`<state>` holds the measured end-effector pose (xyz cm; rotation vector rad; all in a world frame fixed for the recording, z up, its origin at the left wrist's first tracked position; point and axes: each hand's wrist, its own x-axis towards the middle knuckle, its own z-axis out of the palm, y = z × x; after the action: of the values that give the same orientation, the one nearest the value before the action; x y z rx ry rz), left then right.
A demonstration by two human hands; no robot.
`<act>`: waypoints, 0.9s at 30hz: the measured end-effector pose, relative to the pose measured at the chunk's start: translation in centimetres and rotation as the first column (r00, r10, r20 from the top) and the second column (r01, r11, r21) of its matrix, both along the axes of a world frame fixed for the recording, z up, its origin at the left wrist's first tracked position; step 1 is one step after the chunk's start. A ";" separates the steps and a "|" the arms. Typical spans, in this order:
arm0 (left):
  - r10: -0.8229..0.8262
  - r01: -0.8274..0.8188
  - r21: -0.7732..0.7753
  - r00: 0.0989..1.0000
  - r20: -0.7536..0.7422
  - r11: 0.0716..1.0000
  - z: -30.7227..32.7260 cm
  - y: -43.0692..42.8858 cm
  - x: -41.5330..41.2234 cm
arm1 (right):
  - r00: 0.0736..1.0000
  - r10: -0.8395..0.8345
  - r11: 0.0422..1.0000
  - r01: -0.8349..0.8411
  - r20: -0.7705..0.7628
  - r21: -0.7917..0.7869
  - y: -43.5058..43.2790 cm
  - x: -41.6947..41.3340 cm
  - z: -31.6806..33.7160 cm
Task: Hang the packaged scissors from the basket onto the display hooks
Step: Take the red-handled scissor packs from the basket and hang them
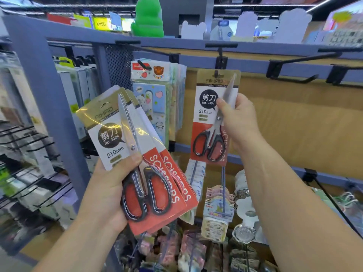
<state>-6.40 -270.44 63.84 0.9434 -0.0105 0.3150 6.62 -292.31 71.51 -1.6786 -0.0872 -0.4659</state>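
Observation:
My left hand (110, 185) grips a fanned stack of packaged scissors (137, 154), gold, white and red cards with black-handled scissors, thumb pressed on the front card. My right hand (237, 118) pinches a single packaged scissors (208, 118) at its right edge. That card hangs upright with its top hole at the black display hook (221, 61) on the blue rail. No basket is in view.
A hook to the left carries sticker packs (155, 95). Bare black hooks (298, 79) stick out on the right before a wooden back panel. Below hang rows of small goods (218, 209). A blue upright post (45, 95) and shelves of boxes stand at left.

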 end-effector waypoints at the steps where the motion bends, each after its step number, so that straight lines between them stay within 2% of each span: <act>1: -0.003 0.003 -0.004 1.000 0.000 1.000 0.0 0.0 0.0 | 1.000 -0.007 1.000 0.007 -0.013 -0.007 -0.1 0.6 0.0; 4: -0.005 0.005 -0.010 1.000 0.006 1.000 0.1 0.0 -0.1 | 0.998 -0.055 0.997 0.053 -0.026 -0.062 0.0 0.9 -0.4; 7: -0.009 0.010 -0.023 1.000 0.009 1.000 0.3 -0.4 -0.4 | 0.977 -0.172 0.968 0.192 0.128 -0.163 0.3 -1.8 -1.0; 8: -0.007 0.007 -0.028 1.000 0.003 1.000 0.5 -0.6 -0.6 | 0.972 -0.150 0.972 0.178 0.180 -0.154 0.7 -3.6 -1.1; 10: 0.011 -0.011 -0.020 1.000 -0.005 1.000 0.8 -1.0 -0.7 | 0.980 0.056 0.988 -0.027 0.193 -0.153 1.7 -7.5 -1.1; 11: 0.024 -0.024 -0.016 1.000 -0.005 1.000 0.9 -1.2 -0.7 | 0.970 0.195 0.966 -0.165 0.143 -0.199 2.2 -9.3 -1.1; 13: 0.061 -0.062 -0.032 0.998 -0.018 0.998 1.2 -1.8 -0.6 | 0.911 0.413 0.845 -0.387 -0.009 -0.369 2.9 -11.5 -1.6; 15: 0.106 -0.108 -0.047 0.994 -0.039 0.993 1.3 -2.3 -0.6 | 0.877 0.466 0.739 -0.458 -0.116 -0.495 3.5 -12.2 -2.5; 16: 0.117 -0.119 -0.049 0.992 -0.047 0.992 1.3 -2.6 -0.7 | 0.879 0.457 0.734 -0.459 -0.136 -0.500 3.6 -12.2 -3.1; 20: 0.137 -0.141 -0.055 0.988 -0.066 0.989 1.2 -3.8 -0.9 | 0.870 0.476 0.833 -0.493 -0.131 -0.250 3.6 -12.2 -5.1; 25: 0.154 -0.159 -0.049 0.984 -0.091 0.986 0.7 -4.9 -1.5 | 0.851 0.513 0.851 -0.521 -0.116 -0.059 2.8 -13.0 -6.6; 27: 0.157 -0.169 -0.103 0.981 -0.109 0.980 0.5 -5.4 -1.9 | 0.844 0.525 0.850 -0.526 -0.109 0.026 2.4 -13.2 -7.1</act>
<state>-8.28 -275.87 64.38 0.8496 0.1762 0.4153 -6.55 -289.94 64.43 -1.5978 -0.4560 0.0474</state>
